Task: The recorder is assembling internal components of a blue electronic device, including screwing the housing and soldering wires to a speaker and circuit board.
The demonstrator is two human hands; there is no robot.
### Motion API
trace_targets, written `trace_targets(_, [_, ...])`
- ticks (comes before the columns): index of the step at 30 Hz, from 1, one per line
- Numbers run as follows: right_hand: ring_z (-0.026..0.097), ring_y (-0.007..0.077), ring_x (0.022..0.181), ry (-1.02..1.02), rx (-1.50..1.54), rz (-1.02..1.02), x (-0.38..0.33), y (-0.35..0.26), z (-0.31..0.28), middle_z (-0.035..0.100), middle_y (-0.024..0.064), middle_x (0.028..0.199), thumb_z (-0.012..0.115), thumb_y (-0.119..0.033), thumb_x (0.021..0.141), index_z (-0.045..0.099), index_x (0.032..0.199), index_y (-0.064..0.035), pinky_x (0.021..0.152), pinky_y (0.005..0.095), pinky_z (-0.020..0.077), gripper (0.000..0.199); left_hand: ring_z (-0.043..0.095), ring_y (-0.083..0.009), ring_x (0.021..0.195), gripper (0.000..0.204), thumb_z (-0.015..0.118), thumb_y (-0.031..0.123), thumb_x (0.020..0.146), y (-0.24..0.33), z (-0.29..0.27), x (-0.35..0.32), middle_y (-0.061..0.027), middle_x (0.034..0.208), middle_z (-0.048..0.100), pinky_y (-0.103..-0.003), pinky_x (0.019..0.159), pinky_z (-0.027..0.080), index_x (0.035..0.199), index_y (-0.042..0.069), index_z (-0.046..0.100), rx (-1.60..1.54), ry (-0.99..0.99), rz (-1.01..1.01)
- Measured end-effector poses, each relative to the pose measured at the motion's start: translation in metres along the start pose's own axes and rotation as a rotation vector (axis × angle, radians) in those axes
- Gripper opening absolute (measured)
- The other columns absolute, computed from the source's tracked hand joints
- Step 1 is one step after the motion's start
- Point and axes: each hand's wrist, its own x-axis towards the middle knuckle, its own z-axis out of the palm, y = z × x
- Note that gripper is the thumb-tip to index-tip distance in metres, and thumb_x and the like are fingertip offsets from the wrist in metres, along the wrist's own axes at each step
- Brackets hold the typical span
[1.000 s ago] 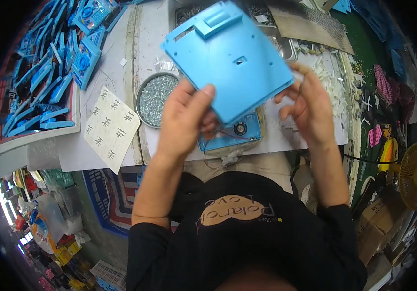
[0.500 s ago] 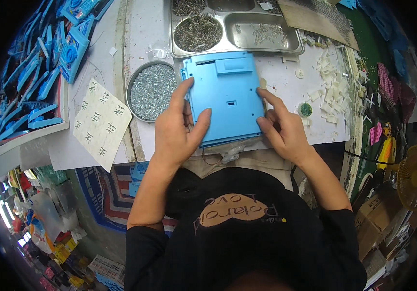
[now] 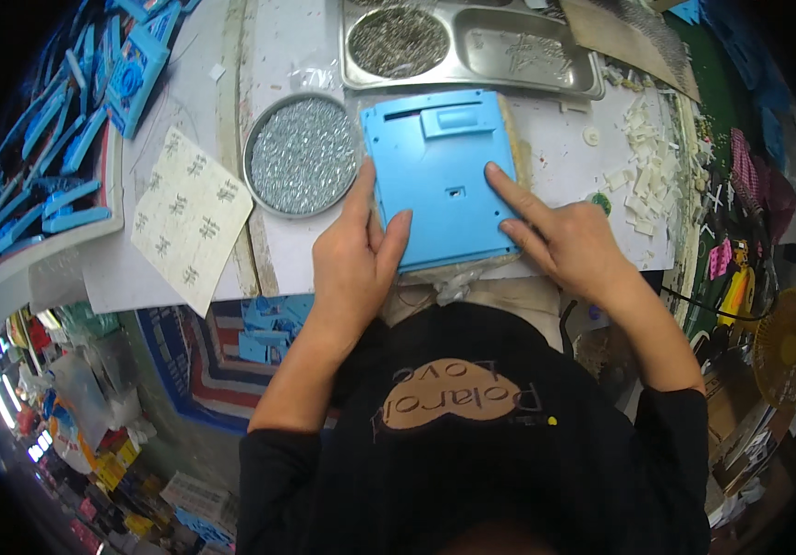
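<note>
Blue panel (image 3: 441, 176) lies flat — left hand (image 3: 353, 254) and right hand (image 3: 569, 242) press it.

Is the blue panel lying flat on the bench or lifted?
Flat: the blue panel lies on the bench, left hand and right hand pressing on it.

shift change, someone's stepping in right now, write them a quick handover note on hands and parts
Left hand: flat on the left edge of the blue plastic panel, thumb on top.
Right hand: fingers pressing the panel's right side.
Panel lies flat on the white table, back face up.
Round tin of small silver parts sits just left of it; steel tray behind.
Done: panel laid down.
Left: no fasteners visible in it yet.
</note>
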Motion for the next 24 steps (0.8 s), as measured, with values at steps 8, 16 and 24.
trace_targets(8, [0.066, 0.0332, 0.064, -0.117, -0.362, -0.24, 0.028, -0.02, -0.051, 0.065, 0.0124, 0.065, 0.068, -0.03, 0.09, 0.064, 0.131, -0.0131, 0.059, 0.045, 0.0506, 0.045, 0.051, -0.0158, 0.057, 0.038, 0.075, 0.014, 0.088, -0.015, -0.027, 0.015, -0.0048, 0.065, 0.053, -0.028, 0.056, 0.044, 0.123, 0.0, 0.065, -0.315, -0.012, -0.1])
trace_targets(16, [0.063, 0.03, 0.093, 0.112, -0.225, -0.705, 0.147, -0.074, -0.053, 0.067, 0.0102, 0.073, 0.073, -0.017, 0.076, 0.073, 0.077, -0.0065, 0.079, 0.0417, 0.052, 0.01, 0.061, -0.0262, 0.094, 0.012, 0.078, 0.02, 0.079, -0.06, -0.07, 0.041, -0.004, 0.092, 0.067, -0.042, 0.082, 0.042, 0.085, 0.011, 0.075, 0.57, 0.175, 0.102])
trace_targets(24, [0.062, 0.024, 0.099, -0.049, -0.452, -0.632, 0.223, -0.11, 0.014, 0.072, 0.0059, 0.085, 0.072, -0.019, 0.076, 0.074, 0.079, -0.0087, 0.085, 0.0426, 0.0483, 0.011, 0.06, -0.0265, 0.082, 0.012, 0.073, 0.02, 0.087, -0.069, -0.07, 0.043, -0.0052, 0.08, 0.063, -0.04, 0.078, 0.038, 0.082, 0.009, 0.073, 0.464, 0.304, 0.17])
